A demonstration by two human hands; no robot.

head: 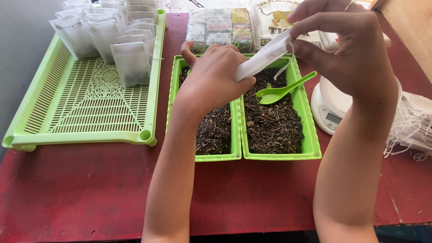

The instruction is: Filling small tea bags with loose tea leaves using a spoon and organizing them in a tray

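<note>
Both my hands hold one white drawstring tea bag (265,57) above two green trays of dark loose tea leaves. My left hand (211,78) grips its lower end over the left tea tray (173,85). My right hand (346,47) pinches its upper end, with the string hanging down, over the right tea tray (310,139). A green plastic spoon (281,91) lies on the leaves in the right tray, just below the bag.
A large slatted green tray (85,103) at the left holds several filled white tea bags (112,36) at its far end. A white kitchen scale (330,105) stands right of the tea trays, with a heap of empty bags (414,121) beside it. Tea packets (220,27) lie behind, on the red table (90,193).
</note>
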